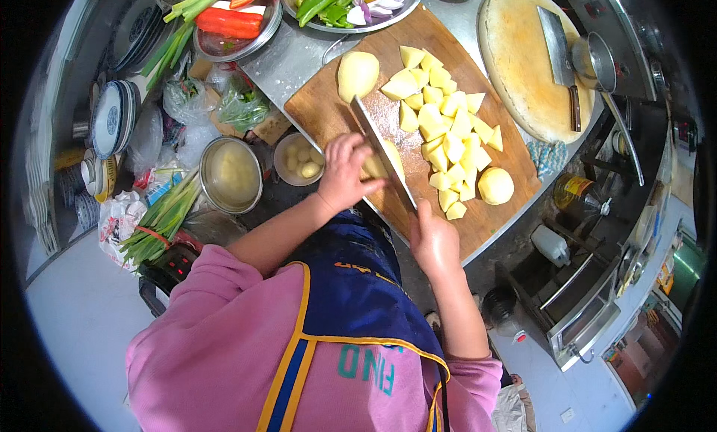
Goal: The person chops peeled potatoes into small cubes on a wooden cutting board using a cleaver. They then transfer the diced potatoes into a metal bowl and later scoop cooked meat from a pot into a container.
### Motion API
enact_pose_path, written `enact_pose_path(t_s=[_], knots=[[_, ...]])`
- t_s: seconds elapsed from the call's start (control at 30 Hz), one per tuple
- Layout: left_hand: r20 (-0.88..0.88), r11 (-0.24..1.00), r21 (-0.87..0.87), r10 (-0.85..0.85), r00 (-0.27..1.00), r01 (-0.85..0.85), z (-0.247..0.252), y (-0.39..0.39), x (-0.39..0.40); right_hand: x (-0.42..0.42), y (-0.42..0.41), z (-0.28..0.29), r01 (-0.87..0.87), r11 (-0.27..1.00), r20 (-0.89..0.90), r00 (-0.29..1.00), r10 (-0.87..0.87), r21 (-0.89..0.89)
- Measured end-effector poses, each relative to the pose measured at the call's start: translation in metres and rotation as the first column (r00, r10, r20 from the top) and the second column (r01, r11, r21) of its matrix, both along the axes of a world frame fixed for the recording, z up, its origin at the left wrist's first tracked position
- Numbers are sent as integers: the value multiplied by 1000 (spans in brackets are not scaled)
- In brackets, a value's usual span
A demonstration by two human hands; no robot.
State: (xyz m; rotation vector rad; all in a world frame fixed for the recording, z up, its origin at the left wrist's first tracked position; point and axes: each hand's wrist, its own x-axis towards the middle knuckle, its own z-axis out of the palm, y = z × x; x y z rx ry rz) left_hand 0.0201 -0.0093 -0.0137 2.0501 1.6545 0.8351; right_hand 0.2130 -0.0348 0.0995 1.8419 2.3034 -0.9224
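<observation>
My right hand [436, 239] grips the handle end of a kitchen knife [381, 146], its blade slanting away from me over the wooden cutting board [319, 107]. Against the blade's left side, my left hand [348, 171] holds a peeled potato [374, 166] between thumb and fingers. Part of that potato shows to the right of the blade, and the blade hides where it meets the flesh. Potato chunks [451, 132] lie heaped on the board's right half. One whole peeled potato [358, 73] rests beyond the knife tip; a rounded potato [496, 185] sits near the right edge.
A round chopping board [512, 57] with a cleaver [554, 45] lies at the right. Bowls of peppers [229, 26] and cut vegetables [347, 6] stand at the back. Lower left are a metal pot [231, 174], a bowl of potatoes [299, 158] and green stalks [162, 222].
</observation>
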Motion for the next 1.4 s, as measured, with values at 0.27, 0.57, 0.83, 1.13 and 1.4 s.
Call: enact_pose_path(t_s=[0.27,0.57,0.83,1.13,1.4], knots=[[-67,833,59,-547,835,550,26,64,-20,57,-55,15,455,890,-253,865,-433,30],[440,854,-343,-221,871,390,16,36,-3,74,-97,19,497,865,-111,857,-502,-77],[443,884,-441,64,894,155,2,2,10,40,-83,13,341,940,-30,939,-342,-27],[377,884,-449,60,924,126,17,1,15,23,-59,11,252,962,134,962,-238,-102],[347,925,-373,62,936,78,29,11,-8,50,-58,16,193,981,42,981,-192,-26]])
